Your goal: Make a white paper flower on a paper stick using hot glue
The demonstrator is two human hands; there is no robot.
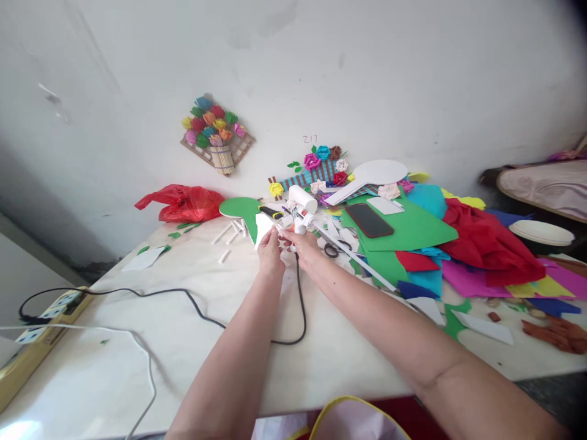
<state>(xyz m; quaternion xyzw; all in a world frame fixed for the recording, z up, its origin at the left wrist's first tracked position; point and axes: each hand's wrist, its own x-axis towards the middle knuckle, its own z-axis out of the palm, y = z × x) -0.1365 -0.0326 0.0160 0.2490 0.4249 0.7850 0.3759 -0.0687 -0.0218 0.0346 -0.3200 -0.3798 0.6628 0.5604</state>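
Note:
Both my arms reach forward over a white table [137, 366]. My left hand [270, 253] pinches a small white paper piece [263, 229] beside a green foam shape [241, 209]. My right hand [305, 244] is closed round a white glue gun [300, 225], whose black cord [300, 305] loops back across the table toward me. The gun's tip sits close to the white piece. A white roll [302, 197] lies just beyond the hands.
Sheets of coloured foam and paper [413, 232] with a black phone [369, 220] and scissors [337, 247] cover the right side. A red plastic bag [183, 203] lies far left. A power strip [50, 311] sits at the left edge. Paper flower crafts [215, 131] hang on the wall.

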